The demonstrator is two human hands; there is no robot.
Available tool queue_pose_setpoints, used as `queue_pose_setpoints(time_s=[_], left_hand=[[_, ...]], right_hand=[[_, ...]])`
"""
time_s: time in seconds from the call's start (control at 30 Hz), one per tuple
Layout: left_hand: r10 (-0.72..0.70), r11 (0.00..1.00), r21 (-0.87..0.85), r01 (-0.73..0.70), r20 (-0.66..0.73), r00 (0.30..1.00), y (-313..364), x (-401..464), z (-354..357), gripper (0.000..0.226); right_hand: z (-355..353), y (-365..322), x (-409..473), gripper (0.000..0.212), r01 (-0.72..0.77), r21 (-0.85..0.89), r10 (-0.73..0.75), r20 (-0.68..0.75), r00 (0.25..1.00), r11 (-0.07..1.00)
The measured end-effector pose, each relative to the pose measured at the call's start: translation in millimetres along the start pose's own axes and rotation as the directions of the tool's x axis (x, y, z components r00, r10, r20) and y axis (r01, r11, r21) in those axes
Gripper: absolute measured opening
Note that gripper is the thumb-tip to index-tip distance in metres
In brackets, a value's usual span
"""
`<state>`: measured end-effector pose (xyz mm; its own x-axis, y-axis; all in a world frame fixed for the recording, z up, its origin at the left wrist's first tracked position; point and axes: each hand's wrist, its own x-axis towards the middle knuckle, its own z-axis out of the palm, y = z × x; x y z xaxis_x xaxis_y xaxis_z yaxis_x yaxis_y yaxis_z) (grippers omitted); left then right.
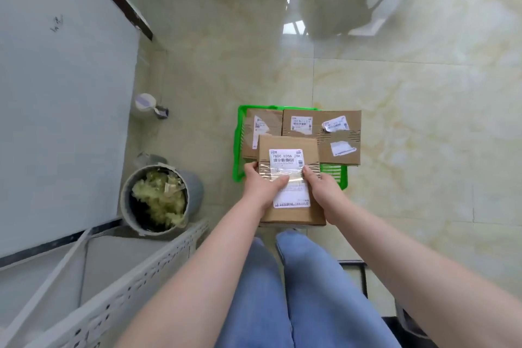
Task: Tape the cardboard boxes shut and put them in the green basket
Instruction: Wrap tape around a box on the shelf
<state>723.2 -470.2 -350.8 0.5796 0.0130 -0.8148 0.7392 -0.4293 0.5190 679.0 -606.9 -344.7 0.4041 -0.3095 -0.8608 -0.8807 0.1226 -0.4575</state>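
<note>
Both forearms reach forward from 6 o'clock over the person's jeans-clad knees point(296, 285). The left hand point(261, 183) holds the left edge of a cardboard box point(291, 215), thumb lying across the clear tape strip point(278, 172) on its top face. The right hand point(322, 188) grips the right edge, fingers curled against the tape. The box, bearing a white shipping label point(288, 178), is held level between the hands, its far end overlapping the near rim of the green basket point(333, 174) at 12 o'clock. Three taped boxes point(299, 124) lie in the basket. A grey waste bin point(158, 200) stands on the floor at 9 o'clock.
</note>
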Motion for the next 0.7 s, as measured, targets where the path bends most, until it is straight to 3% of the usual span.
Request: queue_pose_setpoints(time_s=[0.1, 0.23, 0.4, 0.7], left_hand=[[0.008, 0.995, 0.096, -0.004, -0.036, 0.999, 3, 43, 18, 0.089], [0.084, 0.996, 0.02, -0.084, -0.049, 0.995, 12, 108, 34, 0.093], [0.157, 0.987, 0.019, -0.157, -0.041, 0.987, 16, 186, 40, 0.088], [0.207, 0.976, 0.08, -0.203, -0.048, 0.977, -2, 234, 43, 0.088]], right_hand=[[6, -8, 49, 0.042, 0.03, -0.038, -0.031, -0.052, 0.998, 0.999], [17, -28, 118, 0.051, 0.114, -0.082, -0.121, -0.081, 0.989, 0.99], [34, -33, 193, 0.065, 0.124, -0.037, -0.127, -0.125, 0.984, 0.992], [55, -17, 238, 0.064, 0.157, 0.012, -0.152, -0.193, 0.97, 0.988]])
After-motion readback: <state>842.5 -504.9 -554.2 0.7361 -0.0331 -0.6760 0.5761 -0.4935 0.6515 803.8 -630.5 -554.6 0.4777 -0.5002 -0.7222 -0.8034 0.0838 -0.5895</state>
